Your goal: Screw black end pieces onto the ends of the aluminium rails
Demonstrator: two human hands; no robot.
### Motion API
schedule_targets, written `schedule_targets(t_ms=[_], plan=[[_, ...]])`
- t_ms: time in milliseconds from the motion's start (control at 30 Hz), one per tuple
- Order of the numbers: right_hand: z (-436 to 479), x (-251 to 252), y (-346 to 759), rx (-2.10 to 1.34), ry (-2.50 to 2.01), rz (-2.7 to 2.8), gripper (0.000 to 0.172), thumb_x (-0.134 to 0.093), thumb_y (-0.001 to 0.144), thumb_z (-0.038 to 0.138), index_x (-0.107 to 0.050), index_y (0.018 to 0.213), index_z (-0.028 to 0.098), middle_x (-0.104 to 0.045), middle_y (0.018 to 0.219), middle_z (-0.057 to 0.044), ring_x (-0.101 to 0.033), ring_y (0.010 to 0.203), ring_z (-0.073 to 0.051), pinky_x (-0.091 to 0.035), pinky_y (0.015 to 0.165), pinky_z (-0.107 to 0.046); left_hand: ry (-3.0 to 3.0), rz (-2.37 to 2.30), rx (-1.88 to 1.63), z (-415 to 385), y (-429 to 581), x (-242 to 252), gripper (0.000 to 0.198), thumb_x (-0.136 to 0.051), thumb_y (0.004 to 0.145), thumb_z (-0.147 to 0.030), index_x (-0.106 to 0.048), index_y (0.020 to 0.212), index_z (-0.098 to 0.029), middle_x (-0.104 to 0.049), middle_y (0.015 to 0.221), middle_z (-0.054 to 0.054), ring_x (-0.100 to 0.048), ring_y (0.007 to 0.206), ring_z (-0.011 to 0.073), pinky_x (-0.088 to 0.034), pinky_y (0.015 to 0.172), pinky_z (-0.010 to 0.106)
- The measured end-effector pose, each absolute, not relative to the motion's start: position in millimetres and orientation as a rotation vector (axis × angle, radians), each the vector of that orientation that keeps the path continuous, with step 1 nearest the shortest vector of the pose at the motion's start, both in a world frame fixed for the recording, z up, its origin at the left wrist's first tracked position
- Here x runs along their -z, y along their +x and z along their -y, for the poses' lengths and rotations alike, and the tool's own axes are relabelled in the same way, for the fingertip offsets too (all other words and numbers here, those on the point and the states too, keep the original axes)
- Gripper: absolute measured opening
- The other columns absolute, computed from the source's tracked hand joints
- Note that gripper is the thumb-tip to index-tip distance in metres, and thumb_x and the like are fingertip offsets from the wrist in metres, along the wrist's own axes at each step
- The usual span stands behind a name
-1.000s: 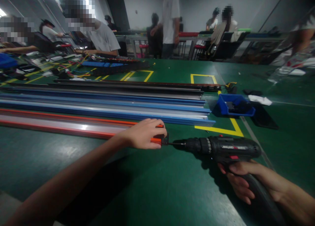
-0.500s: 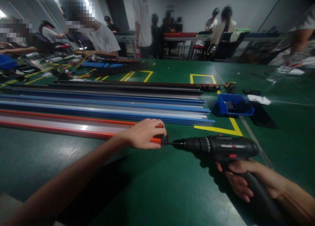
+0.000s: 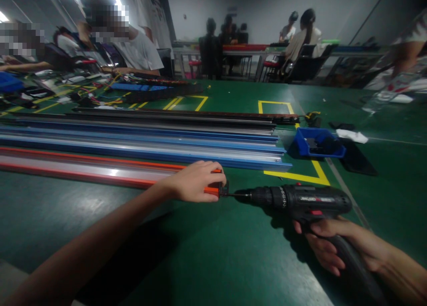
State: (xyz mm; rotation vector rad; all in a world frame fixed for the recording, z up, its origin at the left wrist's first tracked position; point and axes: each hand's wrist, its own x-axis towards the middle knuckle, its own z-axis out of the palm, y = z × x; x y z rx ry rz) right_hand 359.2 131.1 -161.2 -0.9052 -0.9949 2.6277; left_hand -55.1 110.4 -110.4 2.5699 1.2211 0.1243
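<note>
My left hand (image 3: 198, 181) grips the right end of a long orange-edged metal profile (image 3: 113, 171) lying on the green table. A small black end piece (image 3: 224, 186) sits at that end, partly hidden by my fingers. My right hand (image 3: 328, 241) is wrapped round the handle of a black cordless drill (image 3: 293, 199). The drill lies level and points left. Its long thin bit (image 3: 240, 195) reaches to the black end piece beside my left fingertips; whether it sits in a screw is too small to tell.
Blue profiles (image 3: 200, 152) and black profiles (image 3: 187, 119) lie just behind the orange one. To the right stand a blue bin (image 3: 319, 150) with dark parts and a flat black object (image 3: 358, 157). Co-workers (image 3: 133, 48) sit across the table, near wires and parts at the far left.
Both my hands, the profile and the drill stay almost where they were. In the background a standing person has moved left, behind the seated co-worker.
</note>
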Motion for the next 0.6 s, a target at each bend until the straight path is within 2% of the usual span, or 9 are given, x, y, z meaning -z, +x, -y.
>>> schedule_targets(t_ms=[267,600], plan=[[-130.8,154.3,353.6,-2.659,-0.884,0.975,0.025,-0.073,0.084,0.036,-0.075,0.1,0.016,-0.049,0.055,0.006,-0.044,0.041,-0.007,-0.053,0.046,-0.025,2.562,-1.22,-0.126,-110.7,-53.7,108.8,0.027,-0.067,0.088,-0.043,-0.064,0.109,-0.026,-0.056,0.123,0.007,-0.057,0.111,0.0268,-0.041,0.095,0.038],[-127.3,159.9,359.4,-2.609,-0.946,0.974,0.025,-0.072,0.084,0.037,-0.076,0.098,0.017,-0.051,0.054,0.005,-0.048,0.042,-0.009,-0.055,0.048,-0.027,2.555,-1.225,-0.108,-110.6,-53.8,108.3,0.028,-0.067,0.089,-0.043,-0.063,0.111,-0.026,-0.055,0.123,0.007,-0.056,0.112,0.0268,-0.041,0.095,0.039]])
